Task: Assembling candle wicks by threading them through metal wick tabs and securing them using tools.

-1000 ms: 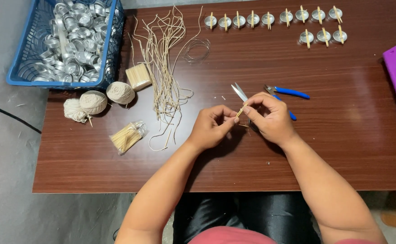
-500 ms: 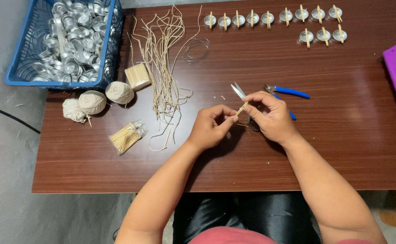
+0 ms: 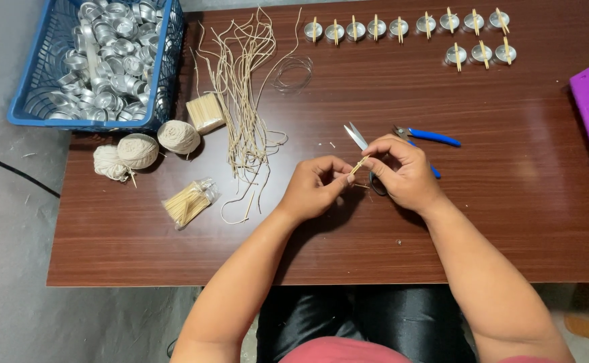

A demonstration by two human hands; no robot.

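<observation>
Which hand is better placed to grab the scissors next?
Right. The right hand is directly over the scissors, whose handles lie under it; the left hand sits farther away. Both pinch the small stick.

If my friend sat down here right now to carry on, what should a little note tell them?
Left hand and right hand: both pinch one small stick piece between their fingertips, above the table.
Close by: scissors and blue-handled pliers, just behind the right hand. Loose wick strands lie left of centre, with stick bundles and three string balls.
Done: thirteen small metal cups, each with a stick across it, lined up at the far edge.
Left: the blue basket is full of bare cups.
</observation>
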